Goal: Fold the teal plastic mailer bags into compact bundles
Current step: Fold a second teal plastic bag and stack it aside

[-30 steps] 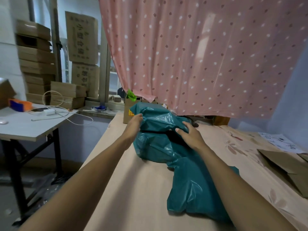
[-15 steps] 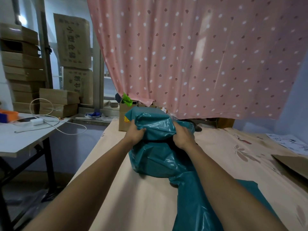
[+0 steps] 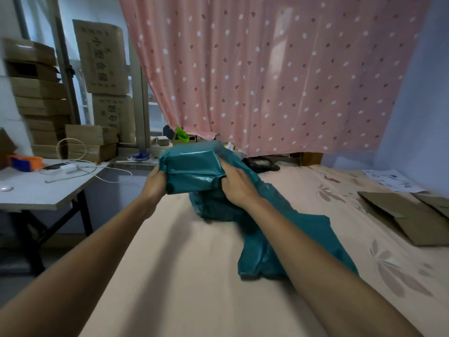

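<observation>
A folded teal mailer bundle is held up above the peach bed surface. My left hand grips its left edge and my right hand grips its right edge, fingers curled into the plastic. Below and behind the bundle, more teal mailer bags lie crumpled on the bed, trailing toward me under my right forearm, which hides part of them.
Flat brown cardboard pieces and a printed paper lie on the bed at right. A white table with cables stands at left, stacked cardboard boxes behind it. A pink dotted curtain hangs at the back.
Both hands closed on the top teal bundle and lifted it off the pile. The camera view shifted slightly.
</observation>
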